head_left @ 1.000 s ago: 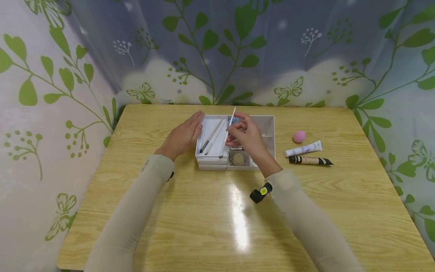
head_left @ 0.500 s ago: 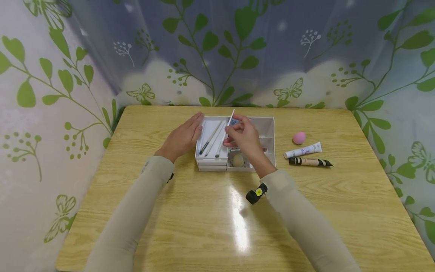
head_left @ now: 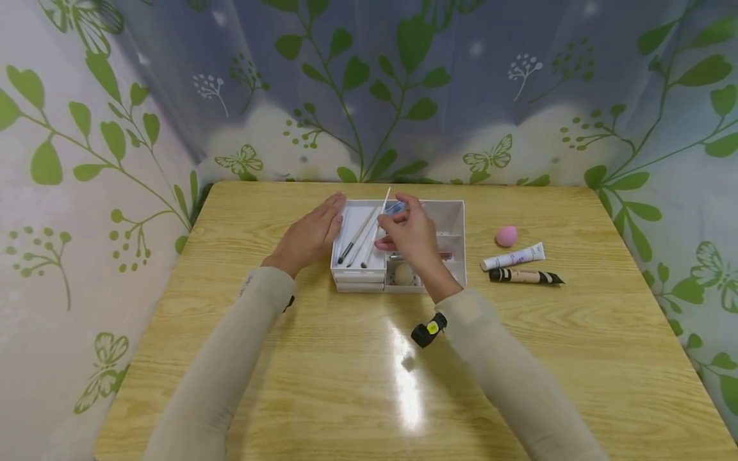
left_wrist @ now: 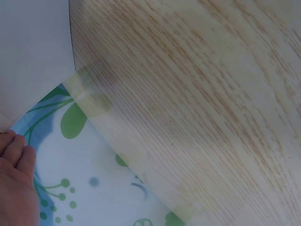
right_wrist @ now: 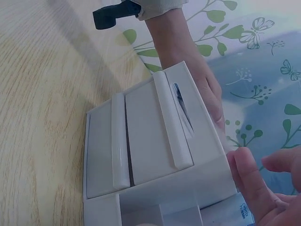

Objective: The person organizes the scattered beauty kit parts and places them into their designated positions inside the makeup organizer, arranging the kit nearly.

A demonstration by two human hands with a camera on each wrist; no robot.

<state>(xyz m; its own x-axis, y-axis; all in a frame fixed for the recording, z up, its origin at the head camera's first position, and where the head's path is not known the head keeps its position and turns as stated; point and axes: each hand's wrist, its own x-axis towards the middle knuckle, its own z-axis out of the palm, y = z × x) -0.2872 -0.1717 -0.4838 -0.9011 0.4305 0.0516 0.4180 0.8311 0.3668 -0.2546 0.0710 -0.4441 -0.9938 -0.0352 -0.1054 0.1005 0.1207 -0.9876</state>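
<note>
A white divided organizer box [head_left: 453, 218] stands near the back of the table. My left hand [head_left: 308, 232] rests against its left side with fingers straight; in the left wrist view only part of that hand [left_wrist: 18, 174] shows at the lower left. Over the top left tray, my right hand [head_left: 412, 232] pinches a white-handled makeup brush [head_left: 385, 203], its bristle end down in the tray. Two other makeup brushes [head_left: 359, 234] lie slantwise there. In the right wrist view, the right hand's fingers [right_wrist: 247, 165] are at the box's edge; the held brush is hidden.
Beneath the tray sit two white drawers [right_wrist: 153, 125]. The right compartments hold a round beige item [head_left: 403, 274] and a slim tube [head_left: 445, 255]. Right of the box lie a pink egg-shaped sponge [head_left: 507, 236], a white tube [head_left: 513, 257] and a beige-and-black tube [head_left: 526, 276].
My right hand has shifted slightly left with the brush, bringing its bristle end closer to the other brushes. My left hand has stayed at the box's side.
</note>
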